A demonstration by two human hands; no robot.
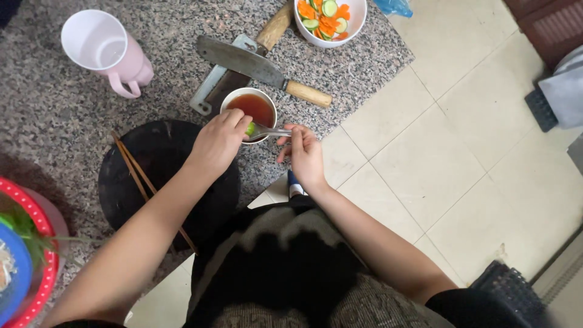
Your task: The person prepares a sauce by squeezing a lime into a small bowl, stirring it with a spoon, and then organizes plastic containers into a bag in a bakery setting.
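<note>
My left hand [220, 141] pinches a small green lime piece [250, 129] over the near rim of a small white bowl [231, 100] of reddish-brown liquid. My right hand [302, 155] holds the handle of a metal spoon [265, 131], whose bowl sits just under the lime piece. Both hands meet at the bowl's near edge, on a speckled granite countertop [54, 109].
A dark round wooden board [161, 173] with chopsticks [136, 173] lies at my left forearm. Two cleavers [246, 61] lie behind the bowl. A pink cup [106, 48] stands far left, a white bowl of carrot and cucumber slices [331, 18] at top. Red and blue baskets [24, 267] lie lower left. Tiled floor [461, 152] to the right.
</note>
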